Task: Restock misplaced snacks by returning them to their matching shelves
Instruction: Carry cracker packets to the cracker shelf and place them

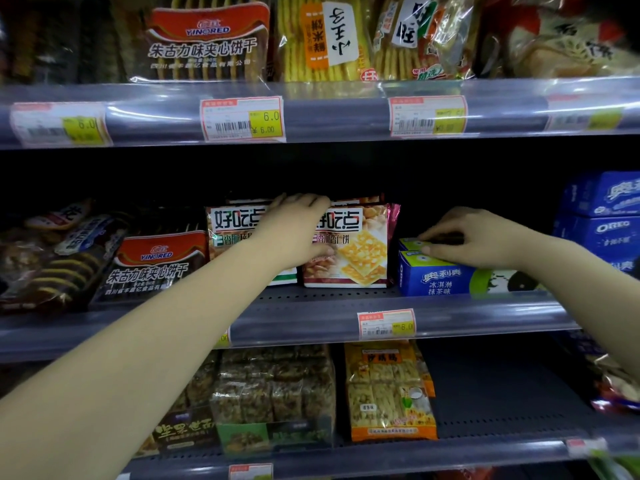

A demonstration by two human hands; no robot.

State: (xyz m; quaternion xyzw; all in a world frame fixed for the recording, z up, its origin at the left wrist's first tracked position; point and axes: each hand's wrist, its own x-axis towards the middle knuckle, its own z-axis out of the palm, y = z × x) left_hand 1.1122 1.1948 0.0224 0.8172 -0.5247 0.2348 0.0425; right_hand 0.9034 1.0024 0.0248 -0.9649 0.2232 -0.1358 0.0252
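Head view: upright biscuit pack (349,247), lengthwise box (446,275)
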